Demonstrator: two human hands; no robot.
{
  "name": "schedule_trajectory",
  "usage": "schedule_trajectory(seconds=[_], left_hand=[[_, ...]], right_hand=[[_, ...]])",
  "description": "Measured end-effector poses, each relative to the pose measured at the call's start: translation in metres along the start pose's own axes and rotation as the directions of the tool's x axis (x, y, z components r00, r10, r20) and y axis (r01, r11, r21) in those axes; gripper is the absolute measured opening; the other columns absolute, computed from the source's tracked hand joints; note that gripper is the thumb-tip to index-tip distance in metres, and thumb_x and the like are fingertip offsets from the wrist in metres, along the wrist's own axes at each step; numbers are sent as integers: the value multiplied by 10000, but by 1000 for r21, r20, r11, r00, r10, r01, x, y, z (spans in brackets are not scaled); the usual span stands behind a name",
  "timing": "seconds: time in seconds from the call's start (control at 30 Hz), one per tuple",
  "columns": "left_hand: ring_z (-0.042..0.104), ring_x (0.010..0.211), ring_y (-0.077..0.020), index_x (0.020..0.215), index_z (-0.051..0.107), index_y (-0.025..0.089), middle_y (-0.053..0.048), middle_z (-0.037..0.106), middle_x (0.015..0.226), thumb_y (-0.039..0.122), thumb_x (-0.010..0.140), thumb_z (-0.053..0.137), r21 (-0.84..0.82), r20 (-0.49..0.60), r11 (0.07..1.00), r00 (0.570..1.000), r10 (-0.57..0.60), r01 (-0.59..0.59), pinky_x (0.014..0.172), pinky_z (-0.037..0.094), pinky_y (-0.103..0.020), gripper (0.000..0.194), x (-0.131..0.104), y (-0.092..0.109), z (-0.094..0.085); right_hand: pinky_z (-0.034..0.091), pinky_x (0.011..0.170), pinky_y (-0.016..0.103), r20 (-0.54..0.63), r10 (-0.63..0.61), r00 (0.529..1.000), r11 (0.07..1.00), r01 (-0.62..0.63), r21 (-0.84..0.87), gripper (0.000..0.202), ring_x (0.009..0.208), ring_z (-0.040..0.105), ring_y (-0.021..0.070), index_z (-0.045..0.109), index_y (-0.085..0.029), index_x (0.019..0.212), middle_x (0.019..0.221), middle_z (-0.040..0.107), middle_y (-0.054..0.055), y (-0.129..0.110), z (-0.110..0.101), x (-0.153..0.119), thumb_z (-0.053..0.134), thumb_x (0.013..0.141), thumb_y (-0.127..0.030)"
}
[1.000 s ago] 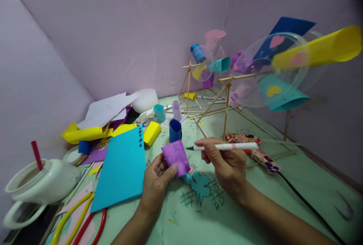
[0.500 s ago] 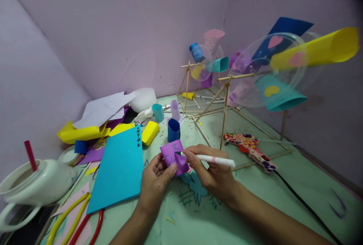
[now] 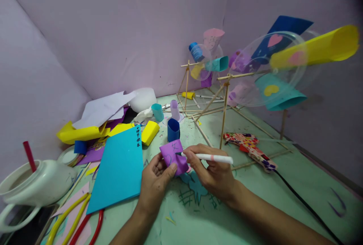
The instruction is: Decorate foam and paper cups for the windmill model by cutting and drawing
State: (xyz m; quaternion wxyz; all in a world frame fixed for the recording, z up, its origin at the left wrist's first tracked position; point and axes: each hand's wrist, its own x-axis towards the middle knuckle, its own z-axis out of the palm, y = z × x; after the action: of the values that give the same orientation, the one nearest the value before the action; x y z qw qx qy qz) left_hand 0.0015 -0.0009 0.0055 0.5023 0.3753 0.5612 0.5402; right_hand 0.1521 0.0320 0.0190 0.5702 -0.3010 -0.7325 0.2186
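Observation:
My left hand [image 3: 157, 182] pinches a small purple paper piece [image 3: 172, 154] by its lower left side, thumb in front. Dark pen strokes show on the purple face. In my right hand [image 3: 211, 171] is a white marker [image 3: 211, 158], held like a pen, its dark tip at the purple paper. Just behind the paper stands a dark blue paper tube [image 3: 173, 131]. A yellow paper tube [image 3: 150, 132] lies to its left, with a teal tube [image 3: 157, 112] and a lilac tube [image 3: 174, 110] farther back.
A blue card [image 3: 119, 169] with dark writing lies left of my hands. Beyond it are a white pot [image 3: 42, 182] and scissors with yellow handles [image 3: 65, 218]. Stick-framed wheels with paper cups stand at right, near a patterned glue gun [image 3: 249, 148] with a black cord.
The rear end of the marker has shifted slightly left and down as my right hand moves a little. My left hand keeps the purple paper in nearly the same place.

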Motion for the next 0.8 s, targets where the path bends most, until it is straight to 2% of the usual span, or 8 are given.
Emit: schedule_trajectory(seconds=[0.23,0.43,0.53,0.8], left_hand=[[672,976,-271,1143,609,125,-130,725,1055,327,626,782,-28,14,1000,1000,-8,8,809,542,-310,582,1,-3,-2],[666,988,-276,1158,589,115,-141,717,1070,330,633,780,-34,27,999,1000,-3,4,810,540,-306,599,3,-4,-3],[665,991,-284,1177,571,111,-144,717,1067,328,637,779,-42,41,999,999,-12,14,814,540,-321,618,2,-4,-4],[656,1011,-282,1200,547,104,-145,711,1076,329,647,777,-34,44,999,999,-18,19,819,537,-313,640,2,-5,-5]], right_hand=[[489,500,236,43,100,994,984,-105,141,160,523,597,130,665,-140,750,614,659,43,-1,1,-1,533,840,-158],[486,510,239,37,69,997,993,-72,91,146,536,608,136,666,-132,752,603,654,46,1,-1,-1,545,832,-150],[472,476,233,45,91,995,991,-95,94,172,499,589,129,654,-132,710,574,639,43,1,-1,-1,538,834,-161],[475,469,201,-30,53,998,993,-50,103,148,502,590,110,662,-135,751,581,630,23,1,-4,0,540,834,-146]])
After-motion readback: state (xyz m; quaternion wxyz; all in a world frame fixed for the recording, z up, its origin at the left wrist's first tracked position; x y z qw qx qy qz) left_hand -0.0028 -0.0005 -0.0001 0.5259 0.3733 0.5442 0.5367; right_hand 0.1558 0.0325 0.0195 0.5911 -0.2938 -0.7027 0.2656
